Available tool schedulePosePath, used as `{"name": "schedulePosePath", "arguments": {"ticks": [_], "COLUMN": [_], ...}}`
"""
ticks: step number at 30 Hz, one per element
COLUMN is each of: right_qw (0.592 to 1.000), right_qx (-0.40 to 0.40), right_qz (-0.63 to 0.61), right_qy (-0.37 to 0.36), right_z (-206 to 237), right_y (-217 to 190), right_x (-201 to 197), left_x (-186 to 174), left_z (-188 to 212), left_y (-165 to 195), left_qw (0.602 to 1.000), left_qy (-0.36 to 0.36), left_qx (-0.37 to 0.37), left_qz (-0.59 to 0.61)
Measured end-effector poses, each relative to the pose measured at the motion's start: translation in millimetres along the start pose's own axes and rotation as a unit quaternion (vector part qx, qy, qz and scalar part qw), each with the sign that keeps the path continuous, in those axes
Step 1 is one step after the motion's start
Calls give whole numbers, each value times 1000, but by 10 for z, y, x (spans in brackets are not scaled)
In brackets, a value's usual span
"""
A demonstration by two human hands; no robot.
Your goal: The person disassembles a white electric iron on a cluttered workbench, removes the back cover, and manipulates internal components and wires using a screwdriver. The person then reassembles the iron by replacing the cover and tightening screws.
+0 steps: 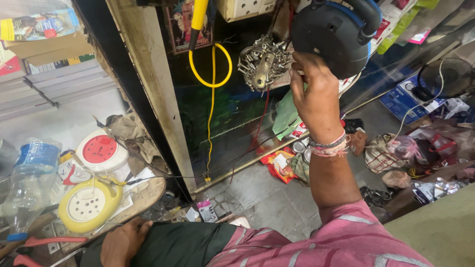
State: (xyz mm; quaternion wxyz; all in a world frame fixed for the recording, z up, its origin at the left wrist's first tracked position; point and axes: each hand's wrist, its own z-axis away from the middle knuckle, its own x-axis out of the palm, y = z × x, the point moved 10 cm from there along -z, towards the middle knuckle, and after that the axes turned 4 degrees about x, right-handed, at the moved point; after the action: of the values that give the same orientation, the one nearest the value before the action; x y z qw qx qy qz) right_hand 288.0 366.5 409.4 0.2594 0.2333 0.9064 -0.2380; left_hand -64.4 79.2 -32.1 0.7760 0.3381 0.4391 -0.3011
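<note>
Black reel [329,37] hangs beside key bunch [262,62]; right hand [314,96] fingers curled at reel's lower edge; left hand [121,244] loosely flat on lap.

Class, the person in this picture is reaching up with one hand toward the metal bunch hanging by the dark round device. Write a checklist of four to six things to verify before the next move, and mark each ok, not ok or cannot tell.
1. Right hand is raised at the hanging bunch of metal keys: ok.
2. Fingers closed in a grip on the bunch: cannot tell, the fingertips are hidden.
3. Dark round device hangs just above that hand: ok.
4. Left hand is free, resting on the lap: ok.
5. Yellow cable hangs apart from the bunch: ok.
6. Floor below is free of clutter: not ok.
</note>
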Motion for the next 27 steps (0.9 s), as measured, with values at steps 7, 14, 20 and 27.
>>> {"name": "schedulePosePath", "arguments": {"ticks": [7, 14, 20, 27], "right_qw": [998, 960, 955, 967], "right_qx": [2, 59, 59, 29], "right_qz": [-58, -272, -287, -251], "right_qy": [-24, -41, -40, 33], "right_z": [18, 83, 90, 119], "right_y": [114, 269, 215, 141], "right_x": [95, 167, 268, 194], "left_x": [16, 18, 49, 103], "left_z": [13, 6, -53, -99], "left_y": [12, 10, 9, -44], "left_qw": [1000, 999, 1000, 1000], "left_qy": [-6, -18, -22, -25], "left_qx": [7, -1, 1, 3], "left_qz": [-20, -27, -17, -7]}}
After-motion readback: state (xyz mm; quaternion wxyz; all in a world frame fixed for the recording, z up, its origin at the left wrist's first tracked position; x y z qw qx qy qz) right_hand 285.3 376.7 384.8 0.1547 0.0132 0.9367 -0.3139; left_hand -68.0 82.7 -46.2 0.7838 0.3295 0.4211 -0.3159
